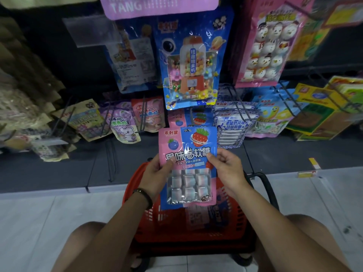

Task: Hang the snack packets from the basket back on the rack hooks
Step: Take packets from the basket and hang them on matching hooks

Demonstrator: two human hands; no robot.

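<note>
Both hands — left hand (pixel 157 173), right hand (pixel 225 169) — pinch the pink-and-blue plastic candy packet (pixel 188 165) mid-edges; light, floppy, slippery film — likely better held near the top hole.

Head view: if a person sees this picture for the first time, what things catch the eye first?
First comes the pink and blue candy packet at the centre, held up by the left hand and the right hand over the red basket. Above it hangs a big blue gumball-machine packet, with a pink snowman packet to its right.
</note>
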